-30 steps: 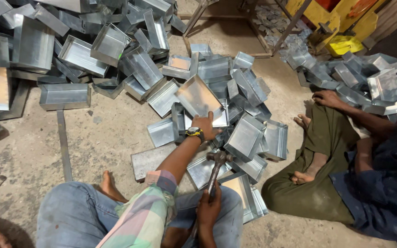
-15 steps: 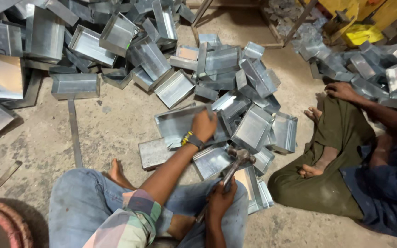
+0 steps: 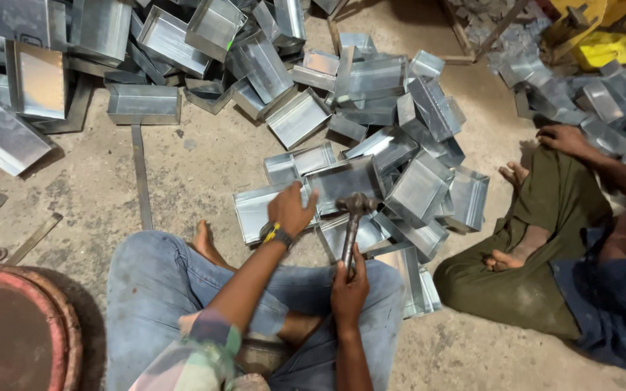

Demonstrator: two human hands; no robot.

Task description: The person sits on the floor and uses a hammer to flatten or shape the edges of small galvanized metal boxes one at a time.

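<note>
no packages, labels, signs or screens in view

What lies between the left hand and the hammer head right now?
In the head view, only the shiny wall of the metal tray spans that stretch: the left hand grips its near-left edge, and the hammer head, held by the right hand, sits at its near-right edge.
</note>
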